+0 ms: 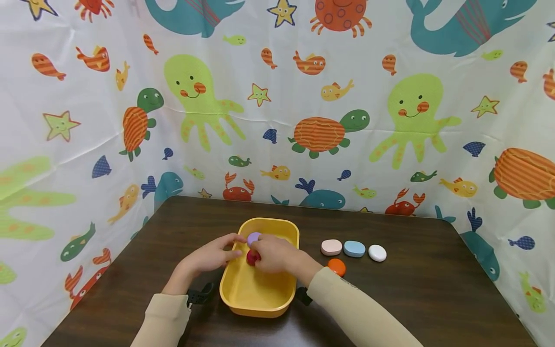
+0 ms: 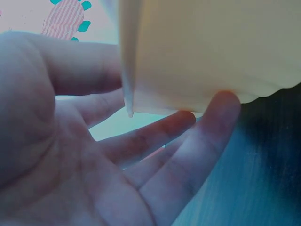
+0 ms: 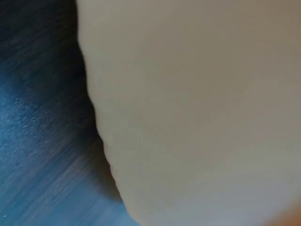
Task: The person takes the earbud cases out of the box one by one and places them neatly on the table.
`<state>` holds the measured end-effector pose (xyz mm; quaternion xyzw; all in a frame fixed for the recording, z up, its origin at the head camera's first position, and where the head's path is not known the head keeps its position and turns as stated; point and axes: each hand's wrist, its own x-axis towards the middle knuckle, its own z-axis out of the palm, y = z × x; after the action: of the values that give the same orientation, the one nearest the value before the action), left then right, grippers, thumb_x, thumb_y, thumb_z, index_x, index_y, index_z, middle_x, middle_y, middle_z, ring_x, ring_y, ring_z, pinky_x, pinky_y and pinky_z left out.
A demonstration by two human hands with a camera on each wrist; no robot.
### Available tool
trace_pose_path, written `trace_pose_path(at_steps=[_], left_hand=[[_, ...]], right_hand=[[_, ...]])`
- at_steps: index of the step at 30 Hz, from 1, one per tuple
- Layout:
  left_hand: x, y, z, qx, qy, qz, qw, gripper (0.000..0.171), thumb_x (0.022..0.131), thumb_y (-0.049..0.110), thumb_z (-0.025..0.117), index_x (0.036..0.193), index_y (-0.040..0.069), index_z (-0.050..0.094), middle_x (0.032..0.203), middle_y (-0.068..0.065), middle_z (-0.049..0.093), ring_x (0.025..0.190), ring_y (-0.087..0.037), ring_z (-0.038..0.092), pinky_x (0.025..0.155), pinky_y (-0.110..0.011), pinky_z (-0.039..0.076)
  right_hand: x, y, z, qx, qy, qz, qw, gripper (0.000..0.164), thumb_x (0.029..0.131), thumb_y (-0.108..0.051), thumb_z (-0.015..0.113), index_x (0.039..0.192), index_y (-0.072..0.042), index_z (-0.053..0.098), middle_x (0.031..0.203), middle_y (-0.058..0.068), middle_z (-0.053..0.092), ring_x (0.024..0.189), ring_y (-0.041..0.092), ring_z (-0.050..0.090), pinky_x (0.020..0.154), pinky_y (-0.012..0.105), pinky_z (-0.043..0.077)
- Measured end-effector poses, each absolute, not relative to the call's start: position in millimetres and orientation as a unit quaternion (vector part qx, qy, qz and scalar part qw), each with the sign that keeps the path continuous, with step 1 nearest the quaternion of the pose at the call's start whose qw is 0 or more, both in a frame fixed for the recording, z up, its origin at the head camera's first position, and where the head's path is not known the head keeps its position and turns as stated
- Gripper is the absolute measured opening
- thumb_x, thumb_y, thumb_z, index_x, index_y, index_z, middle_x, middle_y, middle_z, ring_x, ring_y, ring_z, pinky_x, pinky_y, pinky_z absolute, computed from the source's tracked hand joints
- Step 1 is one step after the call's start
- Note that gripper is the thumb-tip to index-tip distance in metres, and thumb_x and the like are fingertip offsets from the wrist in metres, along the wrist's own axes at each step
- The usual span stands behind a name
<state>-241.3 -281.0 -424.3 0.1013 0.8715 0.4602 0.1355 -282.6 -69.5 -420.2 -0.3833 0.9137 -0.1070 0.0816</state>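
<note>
A yellow plastic basin (image 1: 260, 289) stands on the dark table. My left hand (image 1: 211, 253) grips its left rim; in the left wrist view, fingers (image 2: 211, 122) touch the outer wall from below. My right hand (image 1: 273, 253) reaches over the right rim into the basin and holds a small red piece (image 1: 251, 258), partly covered by its fingers. Behind that lies a purple piece (image 1: 253, 238), half hidden between the hands. The right wrist view shows only the basin's blurred outer wall (image 3: 188, 103) close up, without the fingers.
Right of the basin lie a pink bar (image 1: 331, 247), a blue bar (image 1: 354, 248) and a white round piece (image 1: 377, 253). An orange round piece (image 1: 336, 266) sits beside the right forearm. A printed sea-animal curtain (image 1: 277, 106) hangs behind the table.
</note>
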Motion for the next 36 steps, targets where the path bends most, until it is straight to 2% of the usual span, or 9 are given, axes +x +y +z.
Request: trace_pose_path(at_steps=[7, 15, 21, 28, 36], left_hand=[[-241, -280, -424, 0.103, 0.872, 0.459, 0.132, 0.033, 0.101, 0.018, 0.061, 0.132, 0.010, 0.059, 0.135, -0.018, 0.055, 0.109, -0.029, 0.060, 0.086, -0.049, 0.057], [-240, -279, -423, 0.106, 0.873, 0.459, 0.128, 0.033, 0.101, 0.018, 0.062, 0.133, 0.010, 0.059, 0.136, -0.018, 0.054, 0.110, -0.030, 0.058, 0.085, -0.047, 0.057], [-239, -279, -424, 0.099, 0.871, 0.462, 0.133, 0.036, 0.100, 0.019, 0.062, 0.134, 0.009, 0.058, 0.137, -0.018, 0.054, 0.112, -0.031, 0.058, 0.087, -0.049, 0.056], [-239, -280, -423, 0.090, 0.876, 0.455, 0.134, 0.037, 0.100, 0.019, 0.062, 0.135, 0.009, 0.058, 0.136, -0.017, 0.055, 0.112, -0.030, 0.057, 0.087, -0.048, 0.056], [-236, -279, -421, 0.094, 0.876, 0.454, 0.133, 0.037, 0.100, 0.019, 0.062, 0.136, 0.008, 0.057, 0.134, -0.018, 0.055, 0.109, -0.030, 0.057, 0.086, -0.048, 0.056]], right_hand=[[-285, -76, -422, -0.387, 0.913, -0.097, 0.081, 0.021, 0.087, -0.023, 0.078, 0.103, -0.020, 0.065, 0.091, -0.007, 0.052, 0.079, 0.009, 0.052, 0.070, 0.021, 0.048], [-283, -75, -422, -0.397, 0.912, -0.064, 0.077, 0.024, 0.088, -0.026, 0.078, 0.107, -0.022, 0.064, 0.097, -0.006, 0.050, 0.087, 0.011, 0.050, 0.075, 0.022, 0.049], [-278, -75, -425, -0.414, 0.907, -0.039, 0.074, 0.026, 0.089, -0.029, 0.076, 0.113, -0.026, 0.066, 0.100, -0.007, 0.050, 0.091, 0.012, 0.048, 0.071, 0.026, 0.049], [-273, -76, -427, -0.427, 0.901, -0.021, 0.071, 0.015, 0.092, -0.031, 0.074, 0.104, -0.027, 0.065, 0.100, -0.005, 0.047, 0.089, 0.013, 0.045, 0.068, 0.024, 0.047], [-271, -72, -425, -0.407, 0.908, -0.043, 0.093, 0.023, 0.084, -0.026, 0.081, 0.104, -0.029, 0.067, 0.098, -0.006, 0.048, 0.090, 0.012, 0.044, 0.068, 0.024, 0.045]])
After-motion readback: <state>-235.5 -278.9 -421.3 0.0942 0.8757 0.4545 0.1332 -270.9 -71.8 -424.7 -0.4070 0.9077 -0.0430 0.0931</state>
